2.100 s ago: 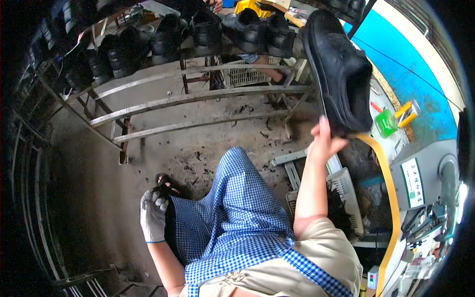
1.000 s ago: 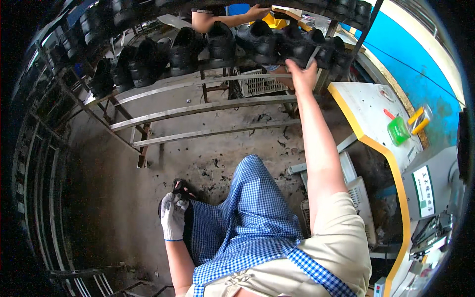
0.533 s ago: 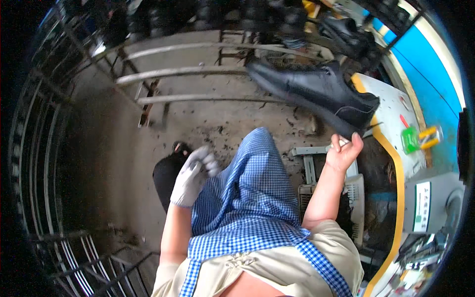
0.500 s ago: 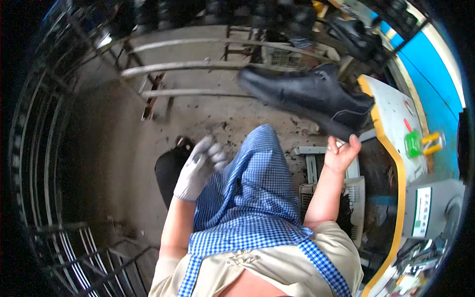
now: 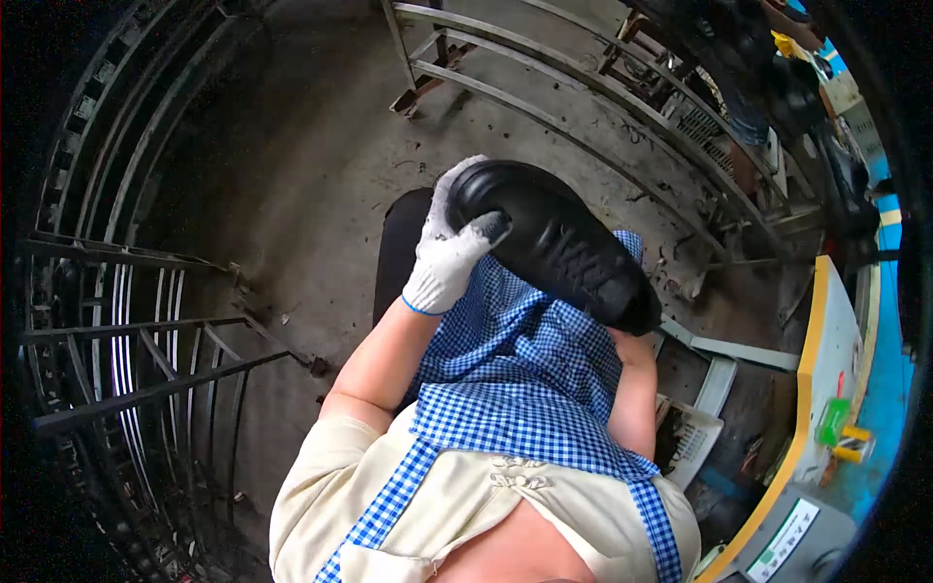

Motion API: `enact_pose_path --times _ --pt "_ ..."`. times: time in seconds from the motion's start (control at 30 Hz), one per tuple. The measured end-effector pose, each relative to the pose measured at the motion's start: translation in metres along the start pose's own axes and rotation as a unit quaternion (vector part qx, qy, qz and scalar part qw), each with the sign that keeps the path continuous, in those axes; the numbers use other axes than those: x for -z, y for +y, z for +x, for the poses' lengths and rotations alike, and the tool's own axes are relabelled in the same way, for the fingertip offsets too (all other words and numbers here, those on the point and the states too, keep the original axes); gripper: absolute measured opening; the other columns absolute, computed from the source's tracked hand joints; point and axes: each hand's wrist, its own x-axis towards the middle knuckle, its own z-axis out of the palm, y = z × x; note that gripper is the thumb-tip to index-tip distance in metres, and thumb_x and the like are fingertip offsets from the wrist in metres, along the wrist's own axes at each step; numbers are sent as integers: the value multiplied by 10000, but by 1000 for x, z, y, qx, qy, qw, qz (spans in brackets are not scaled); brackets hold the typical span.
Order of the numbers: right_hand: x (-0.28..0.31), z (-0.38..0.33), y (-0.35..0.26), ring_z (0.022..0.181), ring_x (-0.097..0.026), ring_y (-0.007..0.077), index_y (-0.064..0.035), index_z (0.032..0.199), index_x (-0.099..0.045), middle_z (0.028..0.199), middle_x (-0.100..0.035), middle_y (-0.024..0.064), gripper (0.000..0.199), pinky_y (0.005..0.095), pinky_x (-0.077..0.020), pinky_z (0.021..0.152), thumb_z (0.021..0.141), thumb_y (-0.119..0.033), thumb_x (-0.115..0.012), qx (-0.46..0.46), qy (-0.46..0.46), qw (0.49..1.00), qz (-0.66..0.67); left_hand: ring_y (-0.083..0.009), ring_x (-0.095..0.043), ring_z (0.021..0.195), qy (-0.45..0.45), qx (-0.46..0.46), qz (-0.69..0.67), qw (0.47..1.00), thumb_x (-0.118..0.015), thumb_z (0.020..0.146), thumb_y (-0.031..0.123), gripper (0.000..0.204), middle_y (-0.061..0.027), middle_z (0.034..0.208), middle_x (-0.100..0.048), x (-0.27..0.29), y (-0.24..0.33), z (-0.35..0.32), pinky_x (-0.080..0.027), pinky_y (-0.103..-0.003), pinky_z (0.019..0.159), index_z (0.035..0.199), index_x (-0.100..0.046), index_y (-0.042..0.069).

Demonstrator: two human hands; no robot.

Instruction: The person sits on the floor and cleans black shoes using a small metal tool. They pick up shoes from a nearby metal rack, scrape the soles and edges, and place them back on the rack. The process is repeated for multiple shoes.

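Note:
A black shoe [image 5: 559,248] lies across my lap, sole side up, over a blue checked apron [image 5: 525,369]. My left hand [image 5: 449,255], in a white knit glove, is clamped around the shoe's toe end with the thumb on top. My right hand [image 5: 630,342] is bare and sits under the heel end; the shoe hides most of it and only the wrist and forearm show.
Grey metal rack rails [image 5: 544,92] cross the dirty concrete floor ahead. Dark shoes [image 5: 777,68] sit at the upper right. A yellow-edged work table [image 5: 826,360] with a green object [image 5: 833,420] stands on my right, a white basket [image 5: 695,437] below it. Metal bar racks [image 5: 126,340] stand left.
The shoe, held up at the right in my right hand, has come down onto my lap. My gloved left hand rose from my knee and took hold of its toe.

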Motion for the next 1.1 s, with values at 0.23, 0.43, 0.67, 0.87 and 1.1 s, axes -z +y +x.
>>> enact_pose_path --times 0.23,0.43,0.67,0.87,1.1 --pt "-45 -8 -78 1237 -454 240 -107 1389 -347 1352 -455 136 775 389 -386 1034 734 -85 -759 83 68 994 20 -217 -476 1217 -79 22 -118 990 -809 653 128 872 -79 1318 -493 19 -2 7 -366 -359 1046 1392 -354 38" --pt "-38 -34 -124 1085 -589 303 -100 1363 -386 1250 -541 184 831 368 -482 918 654 -43 -817 334 -41 915 -223 -263 -541 1139 -73 95 -272 955 -669 822 206 561 -105 1245 -550 80 -42 20 -460 -411 945 1318 -444 74" --pt "-47 -27 -117 858 -634 248 4 1282 -422 1130 -583 195 657 305 -533 730 723 -114 -747 216 -14 975 -46 -272 -567 1070 -48 184 -200 961 -585 891 350 496 -125 1190 -578 53 -41 29 -480 -424 885 1287 -465 76" --pt "-12 -35 -105 360 -339 77 40 946 -587 593 -554 88 480 186 -266 363 821 -423 -573 5 150 938 314 -272 -532 1110 -170 172 -177 954 -630 869 354 677 -134 1264 -504 43 -38 44 -462 -408 910 1409 -326 79" --pt "40 -37 -165 367 -354 84 1 980 -567 598 -524 65 468 207 -269 382 864 -452 -537 302 332 868 214 -284 -508 1149 -140 155 -190 959 -548 926 335 591 -146 1307 -482 85 -67 43 -422 -401 962 1397 -343 42"
